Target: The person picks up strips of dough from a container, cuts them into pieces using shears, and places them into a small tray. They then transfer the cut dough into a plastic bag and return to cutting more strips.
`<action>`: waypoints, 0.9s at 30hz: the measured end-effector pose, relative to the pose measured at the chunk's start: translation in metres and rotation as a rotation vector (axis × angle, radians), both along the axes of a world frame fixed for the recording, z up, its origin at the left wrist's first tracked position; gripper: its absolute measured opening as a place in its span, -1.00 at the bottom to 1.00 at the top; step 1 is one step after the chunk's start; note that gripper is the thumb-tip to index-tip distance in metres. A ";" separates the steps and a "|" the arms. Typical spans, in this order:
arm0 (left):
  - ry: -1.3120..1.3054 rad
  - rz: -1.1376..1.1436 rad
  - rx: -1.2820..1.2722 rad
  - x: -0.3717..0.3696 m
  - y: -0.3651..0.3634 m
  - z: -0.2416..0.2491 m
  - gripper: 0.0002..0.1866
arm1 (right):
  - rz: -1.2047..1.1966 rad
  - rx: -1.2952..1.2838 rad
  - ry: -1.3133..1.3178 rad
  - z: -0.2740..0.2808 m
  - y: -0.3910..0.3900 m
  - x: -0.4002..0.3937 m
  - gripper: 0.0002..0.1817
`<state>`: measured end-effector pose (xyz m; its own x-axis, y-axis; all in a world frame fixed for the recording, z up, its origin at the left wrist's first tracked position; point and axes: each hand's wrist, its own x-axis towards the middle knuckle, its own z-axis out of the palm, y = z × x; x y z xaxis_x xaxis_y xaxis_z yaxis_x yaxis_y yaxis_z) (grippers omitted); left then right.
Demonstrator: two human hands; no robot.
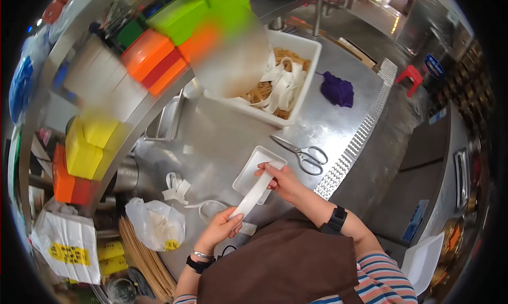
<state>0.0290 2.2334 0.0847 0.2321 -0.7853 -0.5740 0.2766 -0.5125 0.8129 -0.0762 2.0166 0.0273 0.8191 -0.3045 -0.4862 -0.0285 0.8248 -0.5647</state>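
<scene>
**Inspector:** Begin with the largest item.

**Assistant:** A steel counter (338,118), scuffed and reflective, with a perforated strip along its outer edge. At its far side stands a white tub (301,52) holding a tangle of pale and tan strips.

**Inspector:** Next in size?

**Assistant:** A small white rectangular tray (248,171), shallow, lying flat on the counter just in front of the person. Beside it, toward the counter edge, a pair of scissors (304,157), blades closed, apart from the tray. A purple cloth (337,89) sits bunched beyond the tub.

**Inspector:** The item in hand?

**Assistant:** A white strip (254,194), flat, broad like a ribbon, smooth and slightly translucent. It is stretched taut and straight between both hands, held over the near end of the tray.

**Inspector:** State of each hand.

**Assistant:** The right hand (283,181) pinches the upper end of the strip between thumb and fingertips, above the tray. The left hand (221,227) pinches the lower end, its fingers curled in, close to the apron. Each wrist carries a dark band.

**Inspector:** Anything smaller?

**Assistant:** Loose white offcuts (177,188) curl on the counter to the left of the hands, and a clear plastic bag (156,224) rests near them.
</scene>
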 end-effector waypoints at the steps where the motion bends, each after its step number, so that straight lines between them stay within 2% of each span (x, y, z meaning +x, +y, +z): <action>1: 0.014 0.050 0.026 -0.001 0.005 -0.007 -0.78 | 0.029 -0.036 0.054 -0.004 0.000 0.004 -0.71; 9: -0.080 0.222 0.187 -0.012 0.008 -0.035 -0.75 | 0.243 -0.266 0.135 -0.025 -0.023 0.027 -0.76; 11: -0.079 0.287 0.225 -0.015 0.006 -0.045 -0.76 | 0.274 -0.568 0.086 -0.038 -0.032 0.026 -0.79; 15: -0.075 0.374 0.228 -0.018 -0.003 -0.049 -0.76 | 0.246 -0.540 0.065 -0.052 -0.051 0.025 -0.80; 18: -0.112 0.303 0.239 -0.019 -0.006 -0.057 -0.74 | 0.279 -0.600 0.026 -0.047 -0.057 0.026 -0.80; 20: -0.713 0.187 0.175 -0.023 -0.014 -0.049 -0.67 | 0.339 -0.663 0.007 -0.027 -0.060 0.026 -0.81; 21: -0.717 0.192 0.173 -0.021 -0.020 -0.045 -0.67 | 0.341 -0.667 0.002 -0.016 -0.061 0.026 -0.81; 23: -1.350 0.156 -0.041 -0.011 -0.037 -0.037 -0.59 | 0.417 -0.665 -0.083 0.008 -0.062 0.026 -0.81; 24: -1.354 0.163 -0.040 -0.007 -0.051 -0.036 -0.59 | 0.422 -0.669 -0.087 0.018 -0.061 0.027 -0.81; 26: -1.047 0.212 -0.230 -0.002 -0.078 -0.036 -0.67 | 0.428 -0.581 -0.179 0.033 -0.061 0.029 -0.81; 27: -1.051 0.216 -0.237 0.002 -0.081 -0.042 -0.67 | 0.429 -0.589 -0.182 0.039 -0.061 0.028 -0.81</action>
<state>0.0306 2.1525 0.0431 0.6628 -0.7334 0.1509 -0.5464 -0.3360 0.7671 -0.0480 1.9557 0.0661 0.9763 -0.1085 -0.1871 -0.1435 0.3220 -0.9358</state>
